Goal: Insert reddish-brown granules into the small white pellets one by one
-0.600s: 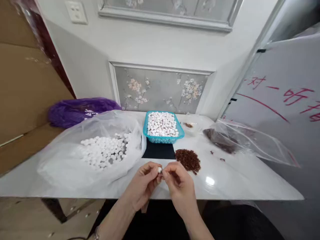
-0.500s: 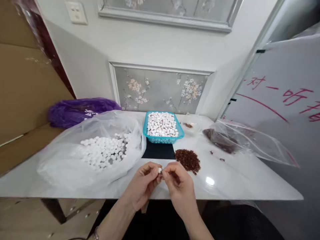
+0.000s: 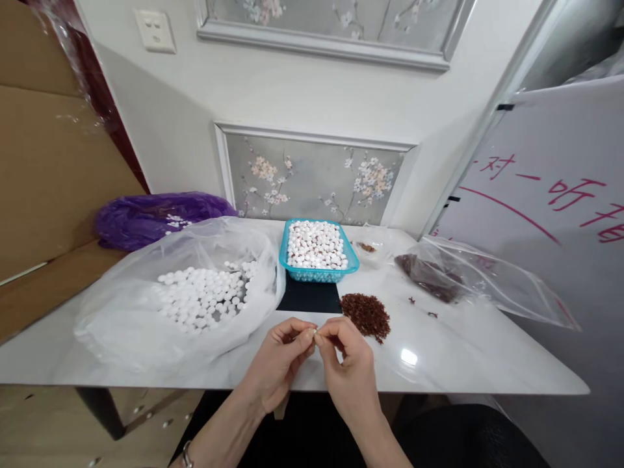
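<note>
Two hands meet fingertip to fingertip in front of you, with only a sliver of a small white piece (image 3: 316,331) showing between them. Your left hand (image 3: 277,362) pinches it between thumb and forefinger, and your right hand (image 3: 348,364) pinches at the same spot from its own side; whether the right also grips some finer bit, I cannot tell, as the fingers hide it. The piece looks very light, probably smooth and fairly stiff, so it could slip out under a hard squeeze; a gentle hold on its sides seems best. Just beyond your right hand lies a heap of reddish-brown bits (image 3: 365,316), which look dry, thin and brittle; take them singly, without crushing. Beyond your left hand, an open plastic bag (image 3: 114,325) spreads around loose white balls (image 3: 199,296), likely quick to roll. Straight ahead of both hands is a black mat (image 3: 312,297), and at its far edge a blue basket (image 3: 316,275) full of white pieces, best taken by opposite rims and kept level. Farther out, right of your right hand, rests a clear zip bag (image 3: 511,289), limp and slick by its look.
</note>
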The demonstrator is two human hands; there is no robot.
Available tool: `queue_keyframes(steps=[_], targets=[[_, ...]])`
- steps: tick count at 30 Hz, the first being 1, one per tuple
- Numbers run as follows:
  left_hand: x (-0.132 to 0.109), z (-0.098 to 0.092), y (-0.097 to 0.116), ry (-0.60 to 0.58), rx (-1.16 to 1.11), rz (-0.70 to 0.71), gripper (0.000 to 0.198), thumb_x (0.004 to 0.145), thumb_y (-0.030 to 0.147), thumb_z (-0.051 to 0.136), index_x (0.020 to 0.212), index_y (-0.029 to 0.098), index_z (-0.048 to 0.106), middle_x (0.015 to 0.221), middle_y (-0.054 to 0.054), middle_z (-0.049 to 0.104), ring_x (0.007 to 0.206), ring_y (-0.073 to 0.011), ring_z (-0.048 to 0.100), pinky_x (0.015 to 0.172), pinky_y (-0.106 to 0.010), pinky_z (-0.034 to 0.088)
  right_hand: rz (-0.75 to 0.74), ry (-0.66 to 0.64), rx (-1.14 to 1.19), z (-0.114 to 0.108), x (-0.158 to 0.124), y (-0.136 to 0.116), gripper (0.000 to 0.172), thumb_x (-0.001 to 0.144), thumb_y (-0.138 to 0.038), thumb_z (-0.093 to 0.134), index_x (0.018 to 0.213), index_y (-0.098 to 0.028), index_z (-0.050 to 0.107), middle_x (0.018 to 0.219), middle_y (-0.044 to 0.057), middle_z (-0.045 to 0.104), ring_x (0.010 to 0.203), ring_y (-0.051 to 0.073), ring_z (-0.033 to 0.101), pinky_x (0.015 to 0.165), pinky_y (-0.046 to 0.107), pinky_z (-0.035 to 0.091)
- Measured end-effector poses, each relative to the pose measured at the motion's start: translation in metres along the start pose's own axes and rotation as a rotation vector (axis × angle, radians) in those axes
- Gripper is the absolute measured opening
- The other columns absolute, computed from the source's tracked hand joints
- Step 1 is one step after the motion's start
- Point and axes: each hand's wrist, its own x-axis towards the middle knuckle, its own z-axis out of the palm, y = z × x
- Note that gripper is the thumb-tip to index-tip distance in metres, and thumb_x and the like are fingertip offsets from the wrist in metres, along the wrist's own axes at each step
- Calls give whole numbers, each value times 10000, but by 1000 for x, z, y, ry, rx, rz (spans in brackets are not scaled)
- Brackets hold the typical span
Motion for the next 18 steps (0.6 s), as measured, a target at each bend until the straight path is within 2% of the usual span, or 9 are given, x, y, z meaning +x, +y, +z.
queue_keyframes(steps=[2,4,6,10,14,18], targets=[[0,0,1,-9,-7,2,62,699,175,723,721,138,678,719,4,629,662,-67,541,700,-179,442,67,-9,53,0,1,2,108,838,-177,520,732,-188,540,719,1,517,673,140,513,618,250,427],[0,2,2,-27,-18,3,56,710,169,713,719,129,674,701,4,624,643,-60,537,677,-169,441,166,-46,166,-3,2,6,30,827,-212,557,853,-196,554,712,-15,507,656,132,515,612,239,442],[-2,3,3,-57,-28,-2,56,725,168,699,734,124,666,682,4,619,619,-57,536,659,-169,442,230,-140,280,-9,4,8,155,825,-243,578,975,-203,566,716,-20,515,657,130,528,624,237,457],[-5,6,5,-92,-57,-15,125,739,155,685,849,151,625,707,4,632,619,-67,563,671,-194,452,155,-336,297,-23,6,5,230,874,-255,517,1075,-227,626,863,29,576,766,151,561,707,263,465],[-5,5,4,-107,-9,-21,212,736,152,688,915,173,578,667,19,611,623,-80,574,659,-202,441,66,-380,136,-29,7,-1,259,893,-216,484,1091,-250,646,846,31,564,782,156,556,699,263,451],[-4,2,3,-125,38,-22,238,732,152,692,927,176,558,657,29,588,615,-73,547,625,-188,407,34,-383,97,-30,9,-3,285,881,-140,479,1074,-250,658,831,22,563,762,143,557,692,253,444]])
